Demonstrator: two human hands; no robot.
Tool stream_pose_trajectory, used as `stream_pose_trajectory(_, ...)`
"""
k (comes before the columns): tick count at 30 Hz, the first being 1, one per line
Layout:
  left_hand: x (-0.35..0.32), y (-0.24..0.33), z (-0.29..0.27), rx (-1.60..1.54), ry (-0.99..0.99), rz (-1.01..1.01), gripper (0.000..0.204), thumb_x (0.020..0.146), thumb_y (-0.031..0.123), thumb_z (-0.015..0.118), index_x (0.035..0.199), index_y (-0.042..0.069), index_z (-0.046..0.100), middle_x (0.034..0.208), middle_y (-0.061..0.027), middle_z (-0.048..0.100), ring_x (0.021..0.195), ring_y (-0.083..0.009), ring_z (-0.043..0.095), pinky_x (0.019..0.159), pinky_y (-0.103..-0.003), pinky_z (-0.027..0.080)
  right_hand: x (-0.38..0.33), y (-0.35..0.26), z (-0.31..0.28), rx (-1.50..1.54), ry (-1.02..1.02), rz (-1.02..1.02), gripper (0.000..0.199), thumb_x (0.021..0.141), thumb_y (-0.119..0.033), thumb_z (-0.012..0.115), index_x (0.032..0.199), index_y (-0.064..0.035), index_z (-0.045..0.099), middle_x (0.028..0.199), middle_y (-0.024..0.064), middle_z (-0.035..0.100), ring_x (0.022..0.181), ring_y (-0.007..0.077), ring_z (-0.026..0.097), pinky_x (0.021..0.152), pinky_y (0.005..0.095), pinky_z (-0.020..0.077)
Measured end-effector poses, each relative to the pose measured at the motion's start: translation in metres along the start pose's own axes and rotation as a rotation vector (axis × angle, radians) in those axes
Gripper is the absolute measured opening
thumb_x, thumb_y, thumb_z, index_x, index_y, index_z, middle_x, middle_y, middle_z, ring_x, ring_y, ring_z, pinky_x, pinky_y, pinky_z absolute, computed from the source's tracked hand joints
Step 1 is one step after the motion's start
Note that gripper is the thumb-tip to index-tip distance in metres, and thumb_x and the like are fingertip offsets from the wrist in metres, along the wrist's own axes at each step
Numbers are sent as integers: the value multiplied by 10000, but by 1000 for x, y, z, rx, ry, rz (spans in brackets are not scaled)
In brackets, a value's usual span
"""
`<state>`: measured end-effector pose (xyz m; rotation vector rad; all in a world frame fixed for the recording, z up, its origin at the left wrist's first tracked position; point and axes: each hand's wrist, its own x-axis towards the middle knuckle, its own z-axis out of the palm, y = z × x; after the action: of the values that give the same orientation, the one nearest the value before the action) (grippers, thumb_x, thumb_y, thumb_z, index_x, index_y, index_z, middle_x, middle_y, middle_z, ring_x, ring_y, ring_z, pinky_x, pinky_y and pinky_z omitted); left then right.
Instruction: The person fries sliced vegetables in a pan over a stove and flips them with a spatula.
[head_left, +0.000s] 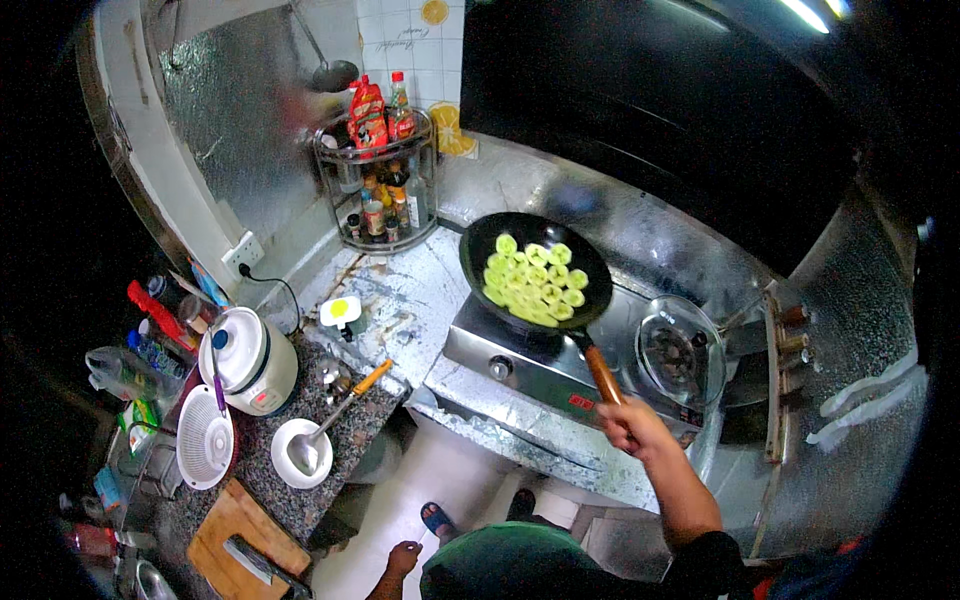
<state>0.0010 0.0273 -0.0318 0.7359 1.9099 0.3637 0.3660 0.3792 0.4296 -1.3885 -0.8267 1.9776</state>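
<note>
My right hand [636,427] is closed around the brown wooden handle [603,376] of a black wok [474,262]. The wok is tilted over the left side of the gas stove [470,345]. Sliced pale green rounds, which look like cucumber [537,277], lie in it, bunched toward its near side. Down beside my body hangs my left hand [404,557], its fingers loosely curled with nothing visible in them. The counter with a cutting board [225,515] and a knife [252,562] is nearest to it.
A glass lid [680,350] rests over the right burner. On the left counter stand a white rice cooker [262,375], a white basket [207,445] and a bowl [290,470] with a wood-handled spatula [345,405]. A bottle rack [378,190] fills the back corner.
</note>
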Motion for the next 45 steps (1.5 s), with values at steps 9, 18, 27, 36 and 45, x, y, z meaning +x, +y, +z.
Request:
stream_pose_trajectory(9,-29,8,11,79,-138,79,415,782,421,563,992,66,615,866,-138,648,809,-247,625,760,-344,482,63,-9,2,-150,50,-142,157,766,-162,548,707,-62,442,481,-7,413,346,95,352,316,238,238)
stream_pose_trajectory(18,-49,102,-13,-117,-102,-22,416,801,428,532,986,68,623,1008,-161,609,970,-289,568,853,-366,440,41,0,-23,-66,-32,-145,190,817,-148,512,675,-90,400,457,-9,370,343,101,337,317,265,251)
stream_pose_trajectory(27,-41,70,-5,30,-43,37,467,797,432,535,1028,30,592,883,-172,637,860,-274,613,807,-330,468,-35,1,-34,21,-4,-11,128,786,-135,561,818,-54,467,468,-5,396,339,78,350,291,211,248)
stream_pose_trajectory(36,-22,-16,11,385,-112,326,398,815,429,508,995,96,629,1042,-134,599,937,-291,579,864,-361,438,43,5,-23,-161,43,-116,122,777,-137,552,760,-73,449,508,-13,408,373,81,391,314,235,269)
stream_pose_trajectory(45,-45,81,-16,68,-8,82,403,798,396,570,999,49,609,852,-150,644,834,-257,617,777,-331,478,40,-6,-33,-99,56,-152,147,769,-136,551,721,-80,424,481,-6,411,345,90,363,313,226,265)
